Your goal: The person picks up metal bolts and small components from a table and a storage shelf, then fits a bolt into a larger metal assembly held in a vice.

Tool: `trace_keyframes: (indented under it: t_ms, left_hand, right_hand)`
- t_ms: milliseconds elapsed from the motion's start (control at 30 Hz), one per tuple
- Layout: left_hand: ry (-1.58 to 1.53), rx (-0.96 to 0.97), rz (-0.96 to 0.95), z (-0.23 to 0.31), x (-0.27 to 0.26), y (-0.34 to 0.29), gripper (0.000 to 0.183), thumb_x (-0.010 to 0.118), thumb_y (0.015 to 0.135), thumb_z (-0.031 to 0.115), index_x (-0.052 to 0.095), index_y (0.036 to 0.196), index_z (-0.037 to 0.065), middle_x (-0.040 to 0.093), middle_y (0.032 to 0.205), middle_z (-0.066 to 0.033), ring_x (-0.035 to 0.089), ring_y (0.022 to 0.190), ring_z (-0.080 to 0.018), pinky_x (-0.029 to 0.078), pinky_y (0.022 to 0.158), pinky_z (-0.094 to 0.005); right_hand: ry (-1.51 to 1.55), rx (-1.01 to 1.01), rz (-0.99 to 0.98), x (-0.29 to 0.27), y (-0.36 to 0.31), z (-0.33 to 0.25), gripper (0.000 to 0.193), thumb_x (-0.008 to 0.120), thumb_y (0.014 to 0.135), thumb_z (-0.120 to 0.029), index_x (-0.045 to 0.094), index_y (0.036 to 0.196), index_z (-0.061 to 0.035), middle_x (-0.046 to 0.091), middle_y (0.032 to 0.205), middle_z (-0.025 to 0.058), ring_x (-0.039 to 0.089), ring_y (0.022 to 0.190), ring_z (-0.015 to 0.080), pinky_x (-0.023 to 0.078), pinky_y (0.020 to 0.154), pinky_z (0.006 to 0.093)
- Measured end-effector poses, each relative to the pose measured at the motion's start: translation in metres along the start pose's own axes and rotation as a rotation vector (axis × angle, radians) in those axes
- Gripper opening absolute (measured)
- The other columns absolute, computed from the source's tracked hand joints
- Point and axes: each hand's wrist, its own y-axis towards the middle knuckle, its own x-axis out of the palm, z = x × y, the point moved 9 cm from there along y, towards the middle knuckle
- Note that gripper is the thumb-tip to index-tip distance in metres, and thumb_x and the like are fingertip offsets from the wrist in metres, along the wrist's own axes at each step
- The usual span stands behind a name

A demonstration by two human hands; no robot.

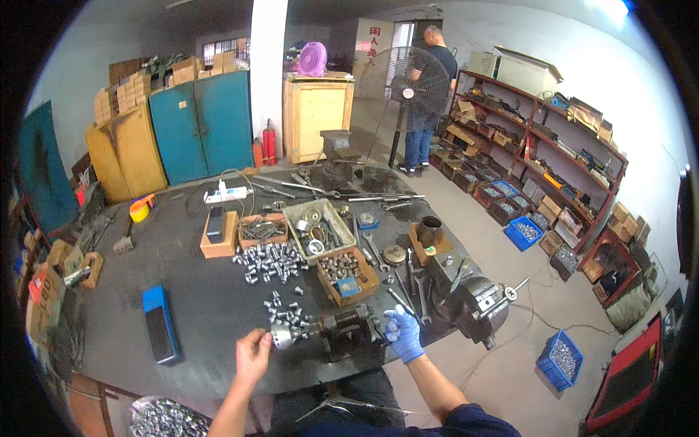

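Note:
A small bench fixture [348, 333] with a dark body stands near the front edge of the workbench, and a silver round chuck [282, 336] sticks out from its left end. My bare left hand [251, 355] has its fingers closed at the chuck's left rim. On the fixture's other side, my right hand [404, 335], in a blue glove, is curled closed; what it holds, if anything, is too small to name. Loose silver metal fittings [287, 312] lie just behind the chuck. A bigger pile of fittings [269, 261] is farther back.
Around the workbench [211, 313] top are a blue box [162, 324], a parts tray [331, 211], a carton of fittings [368, 280], wrenches [424, 298] and a large lathe chuck [477, 309]. A blue crate [561, 360] sits on the floor. Beyond a fan [408, 93] stands another person [429, 95].

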Motion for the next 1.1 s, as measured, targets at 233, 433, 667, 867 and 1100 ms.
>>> trace_keyframes:
  t_ms: [233, 433, 667, 867, 1100]
  left_hand:
    - [-0.035, -0.269, 0.046, -0.016, 0.012, -0.008, 0.037, 0.039, 0.095, 0.026, 0.054, 0.075, -0.001, 0.048, 0.049, -0.0027, 0.044, 0.038, -0.0087, 0.034, 0.035, -0.0241]
    - [-0.13, -0.402, 0.046, -0.02, 0.01, -0.012, 0.042, 0.04, 0.095, 0.033, 0.053, 0.07, 0.0, 0.046, 0.048, -0.0028, 0.041, 0.035, -0.0082, 0.032, 0.033, -0.0234]
    - [-0.343, -0.482, -0.007, -0.032, 0.015, -0.009, 0.042, 0.046, 0.092, 0.036, 0.053, 0.071, 0.0, 0.049, 0.05, -0.0058, 0.044, 0.038, -0.0105, 0.036, 0.033, -0.024]
    - [-0.442, -0.558, 0.002, -0.031, 0.011, -0.017, 0.037, 0.05, 0.09, 0.032, 0.054, 0.078, -0.003, 0.052, 0.057, -0.0079, 0.05, 0.044, -0.0148, 0.042, 0.039, -0.0269]
    - [-0.551, -0.406, -0.001, -0.019, 0.009, -0.012, 0.022, 0.054, 0.087, 0.019, 0.055, 0.086, -0.003, 0.055, 0.062, -0.0075, 0.054, 0.049, -0.0151, 0.047, 0.047, -0.0273]
  right_hand:
    - [-0.07, -0.026, 0.053, -0.004, 0.005, 0.002, 0.034, 0.058, 0.085, -0.037, 0.061, 0.081, -0.0041, 0.041, 0.049, -0.0034, 0.034, 0.037, 0.0059, 0.026, 0.032, 0.0187]
    - [-0.103, 0.018, 0.07, -0.004, 0.035, 0.025, 0.032, 0.058, 0.085, -0.037, 0.062, 0.077, -0.0058, 0.041, 0.048, -0.0036, 0.035, 0.036, 0.0068, 0.026, 0.032, 0.0192]
    - [-0.254, -0.166, 0.029, 0.056, 0.088, -0.022, 0.019, 0.053, 0.083, -0.022, 0.06, 0.072, -0.008, 0.045, 0.051, -0.0032, 0.037, 0.038, 0.0054, 0.026, 0.032, 0.021]
    - [0.061, -0.436, -0.127, 0.08, 0.026, -0.074, 0.027, 0.053, 0.089, -0.028, 0.059, 0.082, -0.0027, 0.048, 0.052, -0.0015, 0.039, 0.04, 0.0055, 0.03, 0.033, 0.0201]
    - [0.004, -0.321, -0.111, 0.018, -0.027, -0.037, 0.032, 0.054, 0.088, -0.034, 0.059, 0.081, -0.0033, 0.044, 0.051, -0.0034, 0.036, 0.04, 0.004, 0.028, 0.032, 0.0183]
